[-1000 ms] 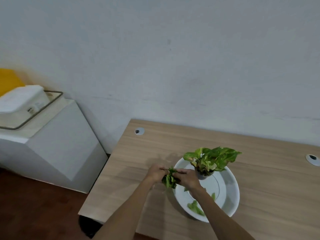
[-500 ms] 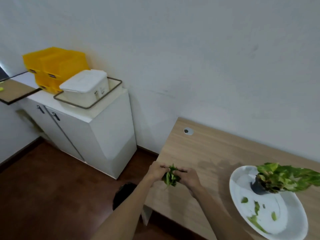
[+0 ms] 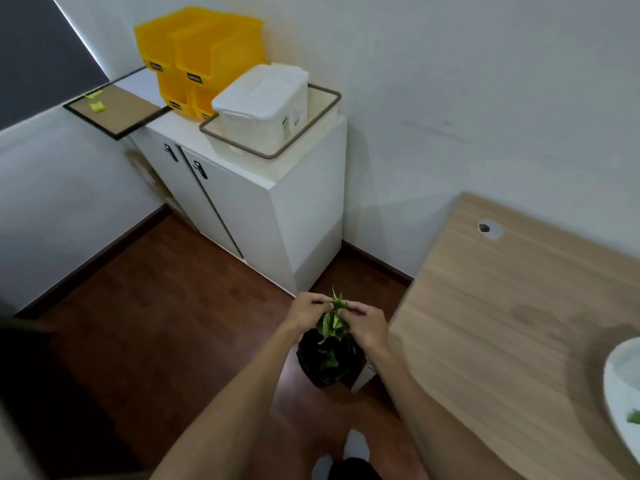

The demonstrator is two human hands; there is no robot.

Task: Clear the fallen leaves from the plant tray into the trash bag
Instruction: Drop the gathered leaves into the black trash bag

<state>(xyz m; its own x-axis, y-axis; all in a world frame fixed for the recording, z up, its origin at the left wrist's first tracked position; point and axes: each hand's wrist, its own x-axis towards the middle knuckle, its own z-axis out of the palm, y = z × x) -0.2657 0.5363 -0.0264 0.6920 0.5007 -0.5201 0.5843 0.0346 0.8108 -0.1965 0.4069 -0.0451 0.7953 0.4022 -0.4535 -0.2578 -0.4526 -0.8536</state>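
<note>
A bunch of green fallen leaves (image 3: 333,320) is pinched between my left hand (image 3: 306,315) and my right hand (image 3: 366,323), both closed on it. The bunch hangs directly above the open black trash bag (image 3: 327,362), which stands on the floor beside the desk's left end and holds some leaves. The white plant tray (image 3: 620,386) shows only its left rim at the right edge, with a leaf scrap (image 3: 633,416) on it. The plant itself is out of view.
The wooden desk (image 3: 502,323) fills the right side. A white cabinet (image 3: 263,209) stands against the wall, carrying yellow bins (image 3: 197,57) and a white box (image 3: 263,98) in a tray. Dark wood floor (image 3: 156,323) lies to the left. My socked feet (image 3: 346,452) show below.
The view has swung left from the tray to the floor. Both hands carried the leaf bunch off the desk edge and now hold it over the trash bag.
</note>
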